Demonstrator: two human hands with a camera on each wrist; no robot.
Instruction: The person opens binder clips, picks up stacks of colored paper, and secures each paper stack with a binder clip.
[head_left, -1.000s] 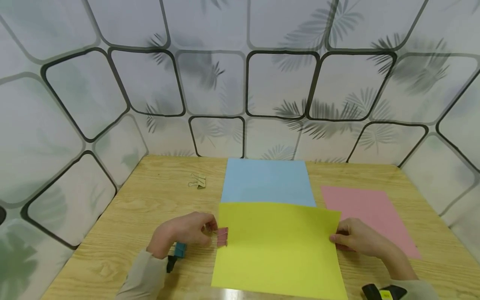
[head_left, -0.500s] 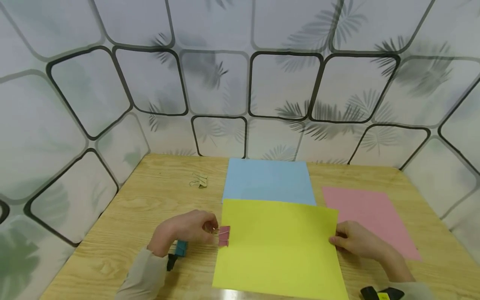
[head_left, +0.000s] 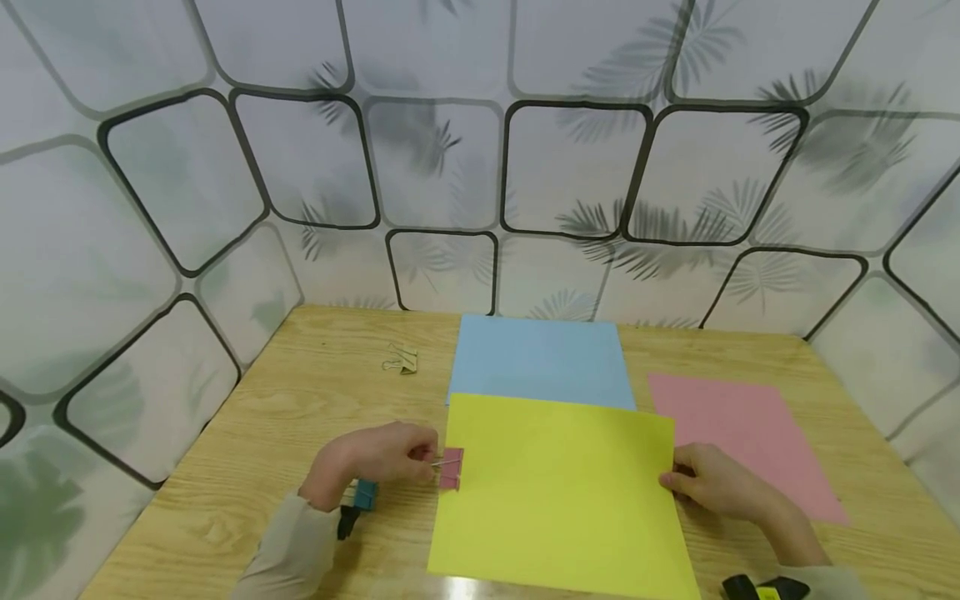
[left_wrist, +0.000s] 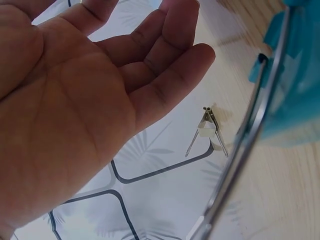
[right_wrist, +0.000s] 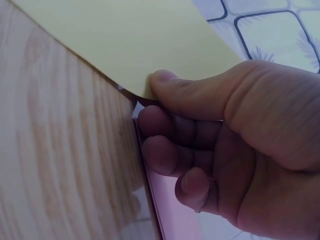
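A yellow sheet of paper (head_left: 562, 500) is held up at its two side edges, its surface toward me. A pink binder clip (head_left: 452, 468) sits on its left edge, wire handles pointing left. My left hand (head_left: 382, 454) pinches those handles between thumb and fingertips; the left wrist view shows the palm and curled fingers, not the clip. On the other side, my right hand (head_left: 723, 479) pinches the paper's right edge, thumb in front and fingers behind, as the right wrist view confirms. A blue binder clip (head_left: 365, 495) lies just below the left wrist.
A light blue sheet (head_left: 540, 362) lies at the back, partly covered by the yellow paper. A pink sheet (head_left: 757, 442) lies to the right, under the right hand's side. A cream binder clip (head_left: 405, 360) rests at the back left. A patterned curtain (head_left: 450, 167) surrounds the wooden table (head_left: 247, 442).
The left fingers have closed on the pink clip's handles. The yellow paper's top edge has risen slightly, and its right edge has shifted a little left with the right hand.
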